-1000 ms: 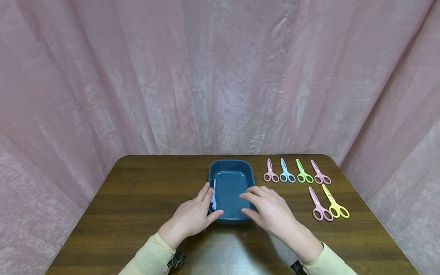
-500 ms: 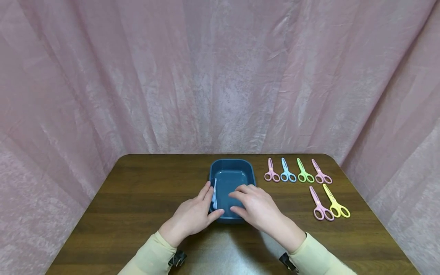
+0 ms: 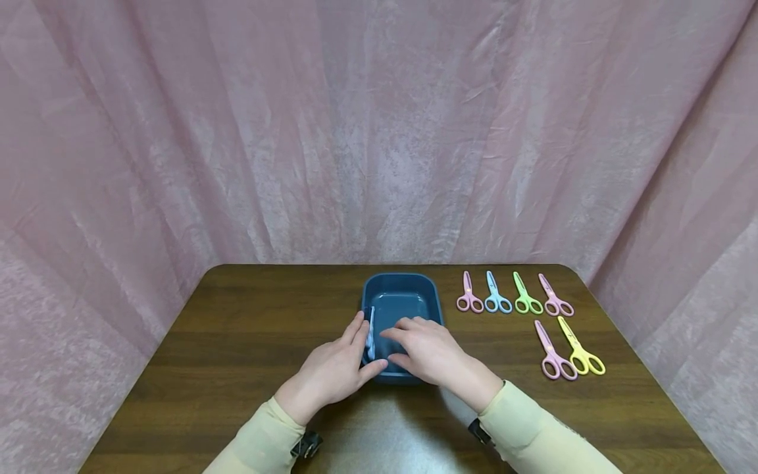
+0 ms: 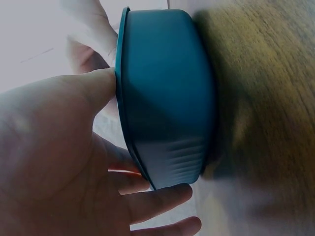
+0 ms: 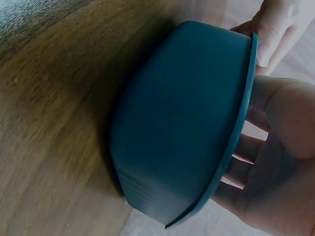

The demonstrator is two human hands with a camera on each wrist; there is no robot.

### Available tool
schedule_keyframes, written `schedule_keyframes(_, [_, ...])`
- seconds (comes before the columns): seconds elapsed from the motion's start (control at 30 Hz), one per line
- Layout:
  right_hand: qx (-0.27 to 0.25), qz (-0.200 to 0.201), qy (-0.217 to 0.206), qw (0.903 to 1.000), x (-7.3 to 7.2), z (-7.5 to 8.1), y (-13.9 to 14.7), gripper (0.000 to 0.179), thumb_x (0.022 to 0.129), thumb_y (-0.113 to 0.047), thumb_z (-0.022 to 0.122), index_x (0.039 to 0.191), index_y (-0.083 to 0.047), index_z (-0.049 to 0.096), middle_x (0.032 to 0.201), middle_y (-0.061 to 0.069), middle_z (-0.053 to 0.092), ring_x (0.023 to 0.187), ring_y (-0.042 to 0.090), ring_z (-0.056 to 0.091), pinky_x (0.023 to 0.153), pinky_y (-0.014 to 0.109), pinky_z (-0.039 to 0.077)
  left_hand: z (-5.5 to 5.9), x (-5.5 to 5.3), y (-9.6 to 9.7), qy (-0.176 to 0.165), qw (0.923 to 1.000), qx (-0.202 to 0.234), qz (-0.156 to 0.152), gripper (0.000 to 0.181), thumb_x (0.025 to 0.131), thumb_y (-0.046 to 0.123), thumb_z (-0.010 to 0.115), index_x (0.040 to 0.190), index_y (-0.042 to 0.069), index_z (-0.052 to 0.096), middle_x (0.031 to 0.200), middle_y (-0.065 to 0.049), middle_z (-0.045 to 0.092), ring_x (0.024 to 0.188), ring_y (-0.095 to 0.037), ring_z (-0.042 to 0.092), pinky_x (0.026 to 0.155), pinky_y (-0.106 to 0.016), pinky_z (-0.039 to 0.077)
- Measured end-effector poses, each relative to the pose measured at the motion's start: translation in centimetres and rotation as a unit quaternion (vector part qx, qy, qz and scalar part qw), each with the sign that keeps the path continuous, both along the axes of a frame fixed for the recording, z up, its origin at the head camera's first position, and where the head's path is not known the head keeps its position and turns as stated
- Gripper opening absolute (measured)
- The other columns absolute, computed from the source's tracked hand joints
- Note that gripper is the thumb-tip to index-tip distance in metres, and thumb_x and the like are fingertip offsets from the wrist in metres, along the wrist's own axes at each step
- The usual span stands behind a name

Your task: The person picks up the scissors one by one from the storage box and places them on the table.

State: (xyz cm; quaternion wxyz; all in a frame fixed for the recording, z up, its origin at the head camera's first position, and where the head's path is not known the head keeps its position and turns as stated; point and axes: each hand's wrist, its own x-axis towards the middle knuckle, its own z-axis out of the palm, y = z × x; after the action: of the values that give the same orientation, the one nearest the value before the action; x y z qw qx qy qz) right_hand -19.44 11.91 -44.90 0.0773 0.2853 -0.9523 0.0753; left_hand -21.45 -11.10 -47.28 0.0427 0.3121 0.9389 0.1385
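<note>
In the head view a deep blue rectangular tray (image 3: 399, 304) stands on the table. Along its left inner wall lies a narrow light-blue thing (image 3: 372, 332), seen edge-on; its kind is unclear. My left hand (image 3: 331, 372) rests at the tray's left side, fingers mostly straight and thumb at the near rim. In the left wrist view that thumb touches the rim and some fingers lie beside the outer wall. My right hand (image 3: 432, 352) reaches over the near right part of the tray. Its fingers bend loosely, thumb apart from them, with nothing visible between.
Right of the tray lie several plastic scissors. The back row has pink scissors (image 3: 469, 296), blue scissors (image 3: 496, 297), green scissors (image 3: 526, 298) and more pink scissors (image 3: 555, 299). Nearer lie pink scissors (image 3: 555, 355) beside yellow scissors (image 3: 581, 352). A pink curtain (image 3: 379, 131) hangs behind the table (image 3: 266, 316).
My right hand has moved left across the tray, from its right rim toward the light-blue thing. My left hand has stayed at the tray's left side.
</note>
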Motion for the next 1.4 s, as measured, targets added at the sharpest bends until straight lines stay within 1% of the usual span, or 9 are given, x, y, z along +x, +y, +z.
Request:
schedule_keyframes(0.13, [0.005,0.011,-0.014,0.9998,-0.3,-0.2,-0.3,0.047,0.1,-0.033,0.085,0.143,-0.015,0.075,0.127,0.007,0.076,0.11,0.025,0.072,0.095,0.044,0.062,0.1,0.0,0.1,0.003,1.0,0.0,-0.002,0.091,0.11,0.064,0.055,0.169,-0.003,0.037,0.18,-0.022,0.023,0.137,-0.038,0.066,0.092,-0.047,0.064])
schedule_keyframes(0.3, [0.017,0.021,-0.015,0.9995,-0.5,-0.4,-0.6,0.05,0.1,-0.032,0.085,0.146,-0.016,0.073,0.126,0.006,0.076,0.107,0.025,0.072,0.093,0.042,0.063,0.2,-0.1,0.1,0.0,1.0,0.0,-0.001,0.091,0.111,0.064,0.054,0.17,-0.002,0.036,0.181,-0.022,0.022,0.136,-0.038,0.066,0.091,-0.047,0.064])
schedule_keyframes(0.47, [0.025,0.029,-0.013,0.9992,-0.8,-0.5,-0.9,0.049,0.101,-0.033,0.084,0.146,-0.018,0.073,0.123,0.005,0.076,0.105,0.024,0.073,0.093,0.041,0.062,0.3,0.0,0.1,-0.002,1.0,0.003,0.0,0.09,0.111,0.064,0.054,0.17,-0.002,0.037,0.18,-0.022,0.023,0.134,-0.037,0.067,0.09,-0.047,0.064])
schedule_keyframes(0.7, [0.04,0.038,-0.016,0.9984,-1.1,-0.7,-1.1,0.042,0.103,-0.03,0.082,0.143,-0.018,0.076,0.117,0.005,0.075,0.098,0.023,0.071,0.088,0.041,0.061,0.2,0.1,0.0,0.019,0.9998,0.011,-0.004,0.087,0.112,0.061,0.055,0.167,-0.005,0.041,0.178,-0.024,0.027,0.131,-0.039,0.069,0.088,-0.048,0.065])
schedule_keyframes(0.8, [0.044,0.039,-0.019,0.9981,-1.2,-0.7,-1.1,0.042,0.102,-0.029,0.083,0.141,-0.018,0.076,0.117,0.005,0.075,0.097,0.024,0.071,0.087,0.042,0.062,0.2,0.1,0.1,0.022,0.9997,0.01,-0.005,0.087,0.112,0.061,0.056,0.167,-0.005,0.041,0.178,-0.024,0.028,0.13,-0.038,0.07,0.088,-0.048,0.065])
schedule_keyframes(0.93, [0.058,0.035,-0.022,0.9975,-1.4,-0.7,-1.2,0.041,0.102,-0.029,0.083,0.141,-0.018,0.076,0.12,0.005,0.075,0.101,0.023,0.072,0.089,0.042,0.062,0.2,0.1,0.1,0.017,0.9998,0.012,-0.003,0.087,0.111,0.06,0.056,0.167,-0.005,0.041,0.178,-0.024,0.027,0.131,-0.038,0.07,0.088,-0.048,0.065])
schedule_keyframes(1.07, [0.071,0.027,-0.023,0.9969,-1.5,-0.8,-1.3,0.035,0.102,-0.03,0.082,0.135,-0.018,0.079,0.118,0.004,0.075,0.1,0.022,0.071,0.089,0.041,0.062,0.1,0.1,0.1,0.015,0.9998,0.015,-0.003,0.088,0.111,0.061,0.056,0.167,-0.005,0.04,0.178,-0.024,0.028,0.131,-0.039,0.07,0.089,-0.048,0.065])
schedule_keyframes(1.23, [0.071,0.017,-0.03,0.9969,-1.5,-0.8,-1.1,0.028,0.102,-0.03,0.083,0.127,-0.017,0.083,0.113,0.004,0.074,0.095,0.022,0.069,0.084,0.04,0.061,0.1,0.1,0.1,0.012,0.9998,0.015,-0.002,0.088,0.111,0.061,0.056,0.167,-0.005,0.04,0.178,-0.024,0.027,0.132,-0.039,0.069,0.089,-0.047,0.065])
schedule_keyframes(1.4, [0.08,0.009,-0.045,0.9957,-1.7,-1.0,-1.2,0.03,0.099,-0.032,0.086,0.125,-0.019,0.084,0.108,0.003,0.073,0.088,0.021,0.065,0.077,0.039,0.059,0.0,0.2,0.0,0.011,0.9998,0.014,-0.002,0.089,0.111,0.063,0.056,0.167,-0.005,0.04,0.178,-0.024,0.027,0.13,-0.038,0.07,0.086,-0.046,0.066])
